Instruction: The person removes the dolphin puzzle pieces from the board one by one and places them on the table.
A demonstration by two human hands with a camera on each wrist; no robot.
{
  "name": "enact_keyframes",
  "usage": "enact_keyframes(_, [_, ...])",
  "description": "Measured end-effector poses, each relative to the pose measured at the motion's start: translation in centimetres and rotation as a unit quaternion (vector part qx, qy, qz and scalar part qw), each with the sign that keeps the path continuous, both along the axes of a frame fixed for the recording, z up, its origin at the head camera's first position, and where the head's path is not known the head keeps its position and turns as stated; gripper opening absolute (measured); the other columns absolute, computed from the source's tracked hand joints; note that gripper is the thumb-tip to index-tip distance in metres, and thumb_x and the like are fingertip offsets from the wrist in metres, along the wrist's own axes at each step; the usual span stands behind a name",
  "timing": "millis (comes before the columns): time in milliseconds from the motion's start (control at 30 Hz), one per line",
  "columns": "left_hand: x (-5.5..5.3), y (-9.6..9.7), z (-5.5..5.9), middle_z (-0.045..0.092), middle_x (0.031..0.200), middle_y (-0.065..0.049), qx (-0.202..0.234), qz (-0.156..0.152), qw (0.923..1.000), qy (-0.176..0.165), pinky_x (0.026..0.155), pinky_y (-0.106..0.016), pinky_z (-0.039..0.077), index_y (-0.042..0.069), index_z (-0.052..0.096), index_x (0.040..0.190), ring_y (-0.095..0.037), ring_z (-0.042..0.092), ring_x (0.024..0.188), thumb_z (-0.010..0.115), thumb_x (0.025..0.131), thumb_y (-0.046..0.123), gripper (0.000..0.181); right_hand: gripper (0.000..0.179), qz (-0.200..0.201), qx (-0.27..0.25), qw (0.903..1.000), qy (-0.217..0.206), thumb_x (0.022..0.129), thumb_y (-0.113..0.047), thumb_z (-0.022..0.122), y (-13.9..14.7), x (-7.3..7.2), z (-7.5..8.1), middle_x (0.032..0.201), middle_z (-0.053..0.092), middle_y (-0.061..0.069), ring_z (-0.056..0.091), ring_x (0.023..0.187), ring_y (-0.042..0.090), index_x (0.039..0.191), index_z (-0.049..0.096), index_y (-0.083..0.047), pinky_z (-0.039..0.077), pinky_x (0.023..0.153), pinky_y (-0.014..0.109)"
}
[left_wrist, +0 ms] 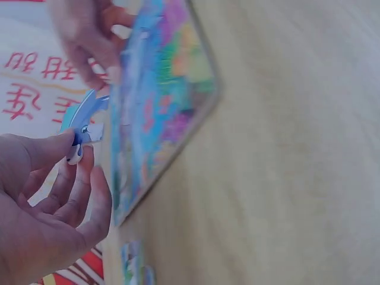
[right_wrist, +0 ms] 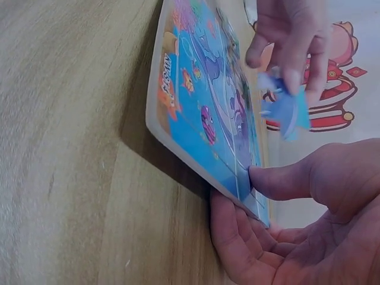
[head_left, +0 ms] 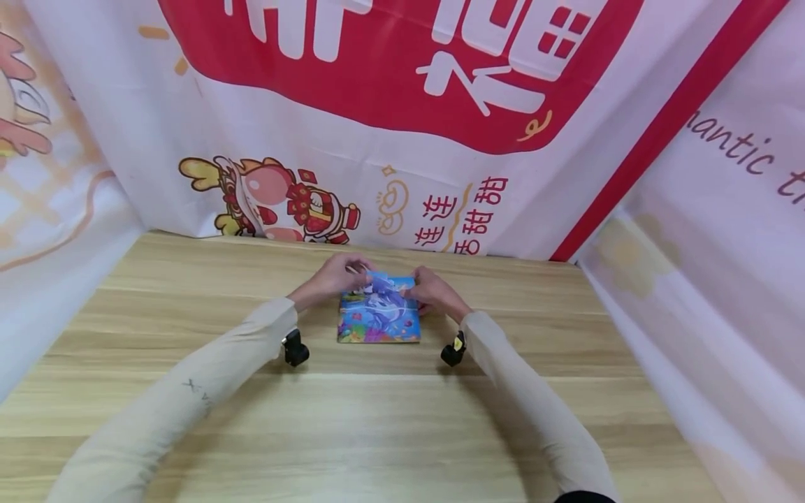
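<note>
Pale sleeves (head_left: 195, 398) lie closest to the head camera, one entering at about seven o'clock, the other at five, each with a small black camera (head_left: 295, 348) at its wrist. They run up over a wood-grain table (head_left: 377, 433) to a puzzle board (head_left: 377, 325) just below the middle of the view, printed with a dolphin among bright sea colours. At the board's eleven o'clock, the left hand (head_left: 342, 272) pinches a blue puzzle piece (right_wrist: 285, 116) between thumb and forefinger, its other fingers loosely bent; the piece is up off the board, near its far edge. At two o'clock, the right hand (head_left: 434, 290) grips the board's side, thumb on top and curled fingers beneath. Another loose piece (left_wrist: 132, 264) lies beside the board in the left wrist view, its picture too blurred to make out. Printed cloth (head_left: 358, 154) hangs at twelve o'clock, with a cartoon dragon (head_left: 277, 202) towards eleven and red lettering (head_left: 474, 216) towards one.
</note>
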State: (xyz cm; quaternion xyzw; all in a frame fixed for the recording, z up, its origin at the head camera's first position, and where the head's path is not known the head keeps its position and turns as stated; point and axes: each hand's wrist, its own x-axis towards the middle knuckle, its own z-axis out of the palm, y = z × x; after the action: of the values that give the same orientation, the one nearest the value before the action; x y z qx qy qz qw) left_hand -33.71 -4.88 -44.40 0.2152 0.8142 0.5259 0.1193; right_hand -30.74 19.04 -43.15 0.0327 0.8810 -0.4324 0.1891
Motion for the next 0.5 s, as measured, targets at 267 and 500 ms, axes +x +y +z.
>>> enact_keyframes(267, [-0.4,-2.4,1.9,0.064,0.119,-0.019,0.003,0.018,0.9981,-0.059,0.095,-0.051,0.058,-0.001,0.061,0.137,-0.032,0.066,0.104,0.069,0.102,0.018,0.041,0.037,0.000,0.013,0.9999,0.003,0.102,-0.009,0.067,0.3,0.0,-0.1,0.106,0.059,0.016,0.065,0.073,0.022,0.128,0.044,0.003,0.063,0.065,0.036])
enact_keyframes(500, [-0.8,-6.2,2.1,0.067,0.119,-0.018,-0.052,0.022,0.9967,-0.058,0.094,-0.045,0.058,0.002,0.065,0.133,-0.029,0.066,0.105,0.067,0.104,0.024,0.037,0.038,-0.003,0.016,0.9998,-0.008,0.102,-0.009,0.067,0.0,0.1,0.0,0.105,0.058,0.015,0.064,0.074,0.021,0.130,0.043,0.001,0.061,0.063,0.034])
